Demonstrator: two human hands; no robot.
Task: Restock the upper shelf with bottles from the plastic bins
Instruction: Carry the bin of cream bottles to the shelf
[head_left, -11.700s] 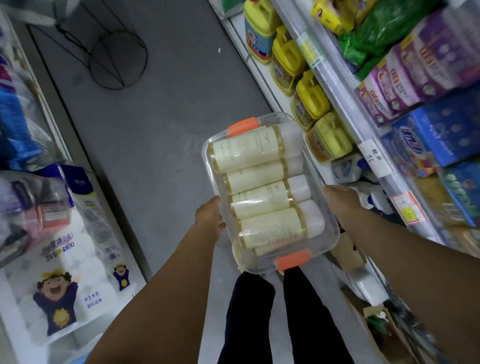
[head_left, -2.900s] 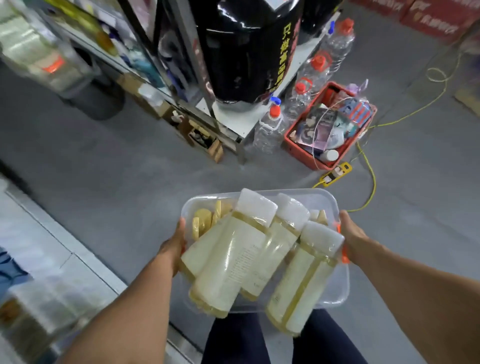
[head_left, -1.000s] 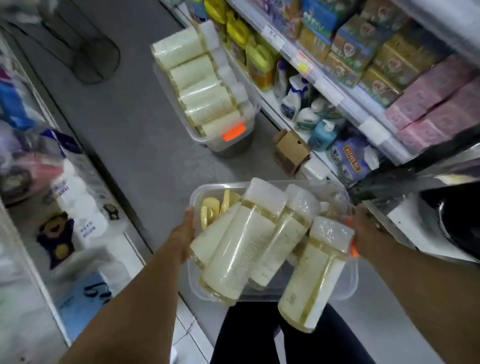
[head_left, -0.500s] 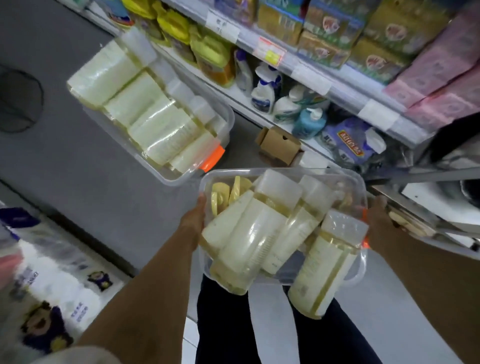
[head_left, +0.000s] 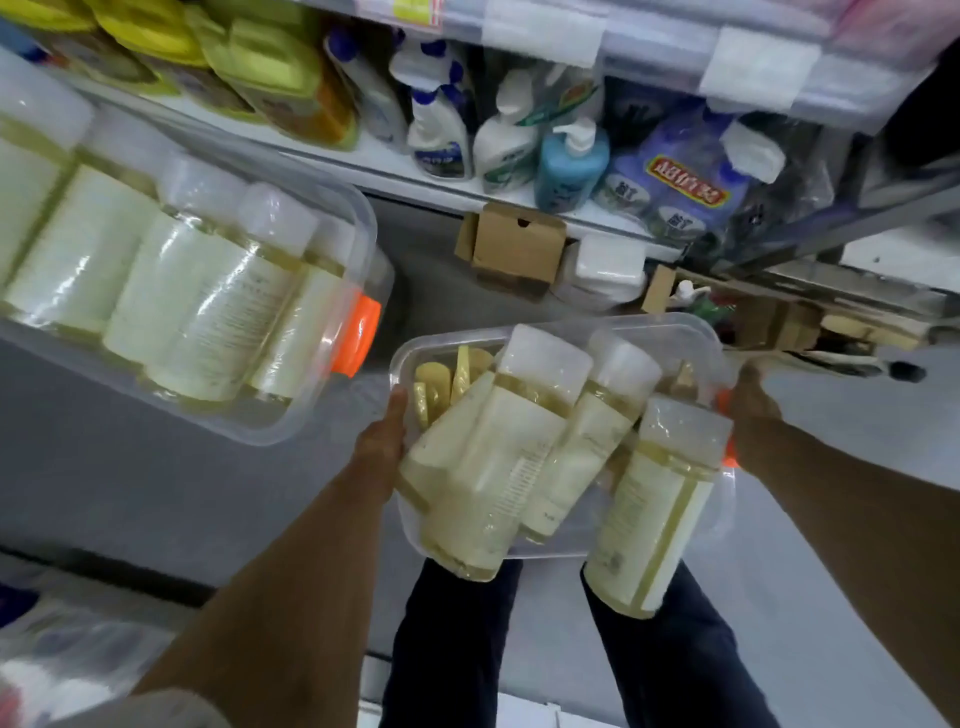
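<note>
Clear bins: two; held one carries four bottles.

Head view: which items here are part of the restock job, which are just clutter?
Job:
- clear plastic bin held in both hands
- cream-coloured bottles with white caps in it
- second clear plastic bin with orange latch, also full of bottles
- left hand
- right hand

Clutter:
- brown cardboard box
- blue pump bottle
- yellow jugs

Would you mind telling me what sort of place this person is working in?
Most likely a small shop aisle: a shelf stocked with cleaning bottles, price tags along the shelf edge above, and two clear bins of cream bottles for restocking.
</note>
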